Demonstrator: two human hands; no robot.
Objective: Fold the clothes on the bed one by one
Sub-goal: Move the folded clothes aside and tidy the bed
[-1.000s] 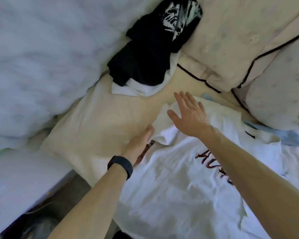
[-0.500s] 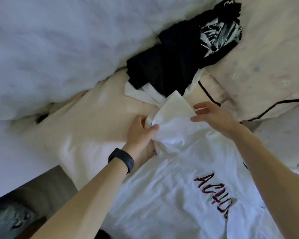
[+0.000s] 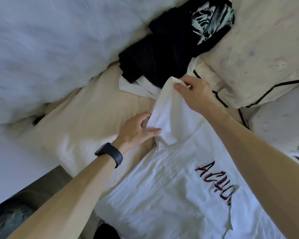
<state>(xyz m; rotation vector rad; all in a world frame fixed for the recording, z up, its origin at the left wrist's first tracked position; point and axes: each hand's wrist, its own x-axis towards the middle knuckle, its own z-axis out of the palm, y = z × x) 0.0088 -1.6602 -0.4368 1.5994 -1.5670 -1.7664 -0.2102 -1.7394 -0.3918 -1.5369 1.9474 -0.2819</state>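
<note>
2 hands [image 3: 136,131] [image 3: 195,94], white T-shirt [image 3: 162,187] sleeve pinched

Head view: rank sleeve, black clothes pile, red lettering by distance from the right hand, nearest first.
1. sleeve: pinched by the right hand.
2. black clothes pile: just beyond it, upper centre.
3. red lettering: lower right, nearest the camera.

The only writing that can be read stands on the chest of the white T-shirt [image 3: 162,195] spread on the bed: hand-drawn lettering [image 3: 216,181] in dark red and black strokes, running slantwise toward the right forearm [image 3: 257,161]. It reads roughly "ACHO", and the last mark or two beside the arm are too unclear to make out. The black garment [image 3: 162,54] farther up the bed carries a pale scratchy print [image 3: 212,19], in which no words can be told.
</note>
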